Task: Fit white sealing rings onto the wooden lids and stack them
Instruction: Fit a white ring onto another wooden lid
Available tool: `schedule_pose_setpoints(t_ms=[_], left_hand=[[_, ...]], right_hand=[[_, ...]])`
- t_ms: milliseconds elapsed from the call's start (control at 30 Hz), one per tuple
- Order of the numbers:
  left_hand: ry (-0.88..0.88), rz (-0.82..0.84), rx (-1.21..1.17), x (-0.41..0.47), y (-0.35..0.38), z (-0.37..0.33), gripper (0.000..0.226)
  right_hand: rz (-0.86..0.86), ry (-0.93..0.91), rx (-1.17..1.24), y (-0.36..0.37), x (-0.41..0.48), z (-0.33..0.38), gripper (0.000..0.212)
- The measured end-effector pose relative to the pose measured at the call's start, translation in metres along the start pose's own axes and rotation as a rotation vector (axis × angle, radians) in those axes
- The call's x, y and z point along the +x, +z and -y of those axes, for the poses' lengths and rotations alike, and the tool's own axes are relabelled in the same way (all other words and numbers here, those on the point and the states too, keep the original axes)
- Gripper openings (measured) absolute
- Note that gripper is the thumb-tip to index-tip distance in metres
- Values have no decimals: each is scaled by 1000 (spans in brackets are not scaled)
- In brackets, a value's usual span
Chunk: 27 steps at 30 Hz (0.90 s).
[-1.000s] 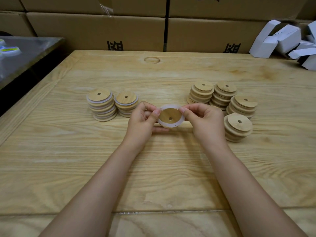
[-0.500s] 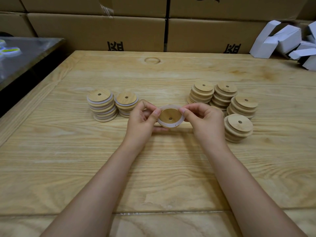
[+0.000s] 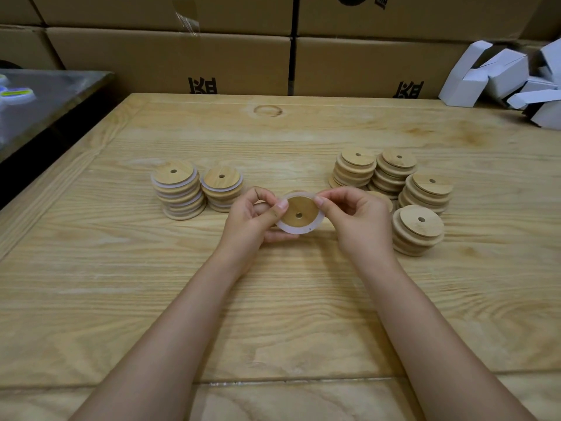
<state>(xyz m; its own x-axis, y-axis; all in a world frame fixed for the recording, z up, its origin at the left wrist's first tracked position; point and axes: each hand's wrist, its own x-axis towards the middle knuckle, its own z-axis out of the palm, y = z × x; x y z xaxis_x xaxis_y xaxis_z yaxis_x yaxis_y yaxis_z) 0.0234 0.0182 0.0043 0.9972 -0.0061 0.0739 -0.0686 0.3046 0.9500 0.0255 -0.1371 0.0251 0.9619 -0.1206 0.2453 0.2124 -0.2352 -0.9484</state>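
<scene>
CHANGE: little is altered since half a second ago; the wooden lid (image 3: pixel 300 211) with its white sealing ring (image 3: pixel 287 229) is kept just above the table (image 3: pixel 273 299), pinched at the rim by left hand (image 3: pixel 249 220) and right hand (image 3: pixel 361 223) (thumbs on the ring) | SURFACE: ringed stacks (image 3: pixel 179 189) are seen left, bare stacks (image 3: pixel 419 229) right | ROOM: cardboard boxes (image 3: pixel 170 59) are piled behind, white cartons (image 3: pixel 498 77) far right

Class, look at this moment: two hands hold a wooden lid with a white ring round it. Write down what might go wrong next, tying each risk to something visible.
1. The left hand and right hand pinch the white sealing ring near the top of the wooden lid only; its lower part may seat unevenly or slip off.
2. The taller ringed stack on the left looks uneven; adding this lid might topple it.
</scene>
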Motion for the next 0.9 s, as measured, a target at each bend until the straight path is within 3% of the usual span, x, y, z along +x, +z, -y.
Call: schedule_pose_setpoints(t_ms=[267,567,700,900], left_hand=[[19,38,138,-1,5,3,12],[42,-52,31,1,4,0,10],[33,-69,-27,2,3,-1,21],[14,-67,-106,2,2,-2,16]], right_hand=[[11,-63,-63,0,-2,0,12],[-25,6,-66,4,-3,-1,15],[-3,71,-13,2,-2,2,17],[28,34,8,4,-3,4,13]])
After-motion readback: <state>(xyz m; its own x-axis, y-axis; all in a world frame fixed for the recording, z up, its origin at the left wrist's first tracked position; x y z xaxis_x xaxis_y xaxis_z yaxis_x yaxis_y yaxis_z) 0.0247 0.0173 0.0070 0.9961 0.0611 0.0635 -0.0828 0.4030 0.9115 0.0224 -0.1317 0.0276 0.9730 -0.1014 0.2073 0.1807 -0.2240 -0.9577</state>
